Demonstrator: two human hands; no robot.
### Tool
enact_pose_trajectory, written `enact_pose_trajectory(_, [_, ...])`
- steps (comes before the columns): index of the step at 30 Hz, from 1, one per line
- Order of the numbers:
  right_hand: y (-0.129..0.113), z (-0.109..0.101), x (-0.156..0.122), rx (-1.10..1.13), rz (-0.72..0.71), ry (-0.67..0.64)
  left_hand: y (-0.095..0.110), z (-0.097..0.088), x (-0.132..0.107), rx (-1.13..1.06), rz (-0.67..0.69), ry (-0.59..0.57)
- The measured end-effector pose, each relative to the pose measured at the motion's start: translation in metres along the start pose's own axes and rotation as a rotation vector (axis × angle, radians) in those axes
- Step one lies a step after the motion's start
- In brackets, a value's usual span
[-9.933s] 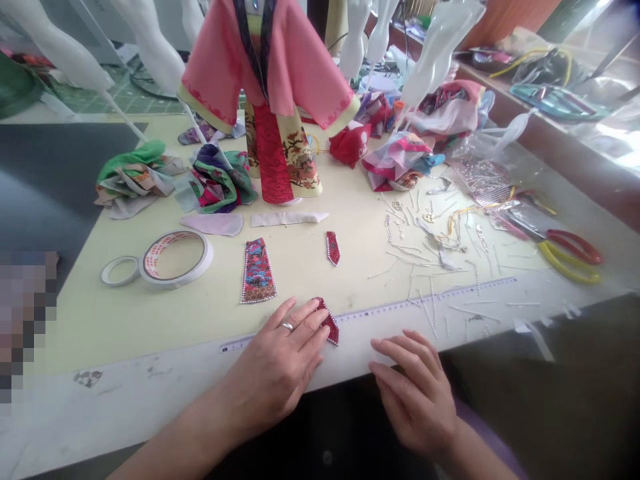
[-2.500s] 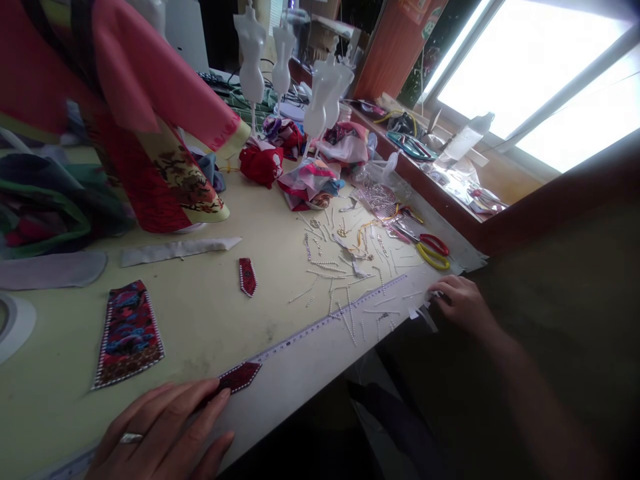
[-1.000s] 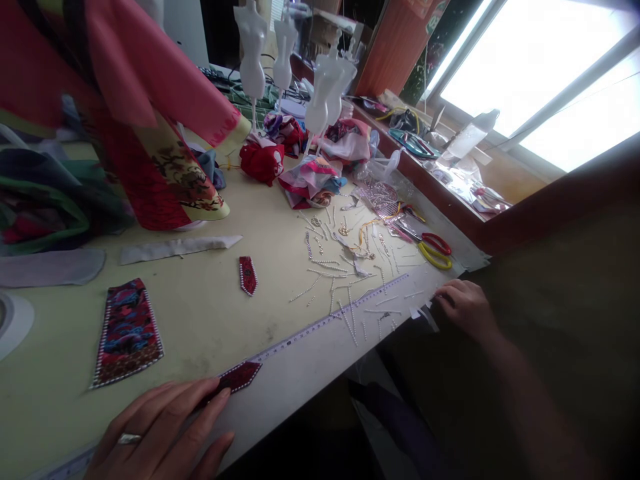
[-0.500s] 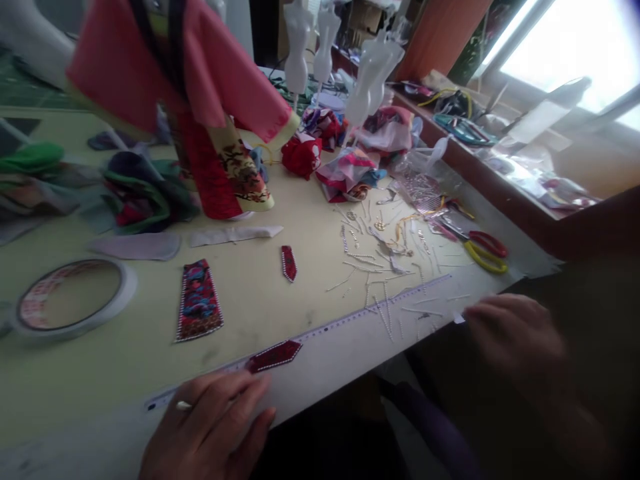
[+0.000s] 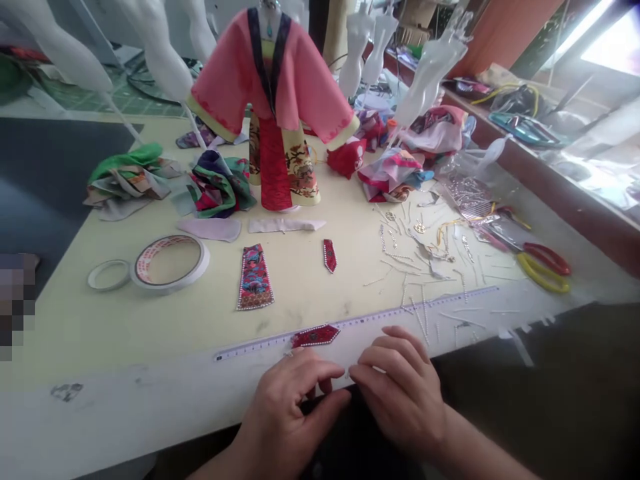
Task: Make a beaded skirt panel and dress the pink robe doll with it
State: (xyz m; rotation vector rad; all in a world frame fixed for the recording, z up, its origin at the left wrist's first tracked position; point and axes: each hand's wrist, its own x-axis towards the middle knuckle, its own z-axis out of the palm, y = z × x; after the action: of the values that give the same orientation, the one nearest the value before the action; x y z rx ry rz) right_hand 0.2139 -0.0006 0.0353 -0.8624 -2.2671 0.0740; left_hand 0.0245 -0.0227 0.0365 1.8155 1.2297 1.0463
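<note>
At the table's front edge my left hand (image 5: 295, 400) has its thumb and index finger apart. Its other fingers lie by a dark red pointed fabric strip (image 5: 316, 336) edged with tiny white beads. The strip rests across a clear ruler (image 5: 390, 319). Close on the right, my right hand (image 5: 400, 383) has thumb and fingers pressed together near my left fingertips; any small thing in the pinch cannot be made out. Beyond them lie a smaller red pointed piece (image 5: 329, 256) and a wider patterned panel (image 5: 255, 279), both bead-edged.
Two tape rolls, a large one (image 5: 204, 267) and a small one (image 5: 107, 275), lie left. Short bead strands (image 5: 423, 320) are scattered right, near red-and-yellow-handled scissors (image 5: 545, 267). A pink robe (image 5: 315, 87) stands behind, among white mannequins (image 5: 425, 80) and crumpled fabric (image 5: 220, 180).
My right hand has come from the table's right edge to beside my left hand. The view has turned left, bringing the whole robe and the small tape roll into sight.
</note>
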Motion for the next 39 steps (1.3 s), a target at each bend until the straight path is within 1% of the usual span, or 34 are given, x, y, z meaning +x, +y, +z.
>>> enact_pose_trajectory(4, [-0.002,0.002,-0.004,-0.023,-0.025,-0.016,0.0,0.001,-0.001,-0.009,-0.012,0.005])
enact_pose_trajectory(10, [-0.002,0.005,-0.011,-0.034,-0.04,-0.053,0.002,-0.001,0.0,0.017,-0.012,0.015])
enact_pose_trajectory(15, [-0.002,0.004,-0.011,-0.03,-0.061,-0.065,0.004,-0.001,-0.002,0.029,-0.012,0.024])
enact_pose_trajectory(21, [-0.002,0.003,-0.011,-0.029,-0.086,-0.057,0.003,0.0,0.003,0.043,-0.003,0.005])
enact_pose_trajectory(27, [0.0,0.004,-0.012,-0.021,-0.094,-0.053,0.004,-0.001,0.004,0.009,-0.101,-0.06])
enact_pose_trajectory(29, [0.0,0.004,-0.012,-0.012,-0.098,-0.05,0.004,-0.001,0.003,0.006,-0.109,-0.066])
enact_pose_trajectory(31, [0.0,0.005,-0.011,-0.005,-0.106,-0.052,0.003,-0.001,0.003,0.014,-0.078,-0.051])
enact_pose_trajectory(34, [-0.001,0.004,-0.01,0.005,-0.108,-0.067,0.001,0.0,0.002,0.05,0.021,-0.005])
enact_pose_trajectory(37, [-0.003,0.001,-0.006,0.048,-0.069,-0.073,0.0,0.001,0.001,0.12,0.12,0.048])
enact_pose_trajectory(39, [-0.005,-0.002,-0.004,0.125,-0.02,-0.084,-0.001,0.001,0.0,0.177,0.177,0.073])
